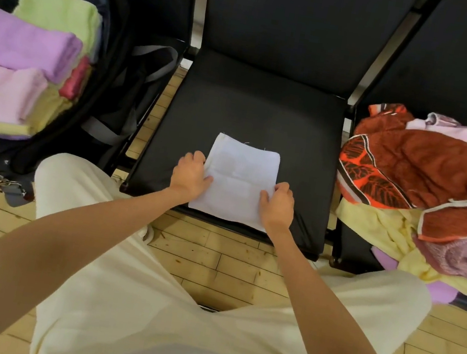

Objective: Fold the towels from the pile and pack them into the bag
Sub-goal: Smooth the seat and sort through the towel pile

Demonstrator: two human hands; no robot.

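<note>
Centrally, one folded white towel lay on the middle black chair, one of three in a row. The left hand and right hand each pinched a side edge. Five folded towels showed in the open black bag to the left; a loose pile sat on the right chair.
</note>
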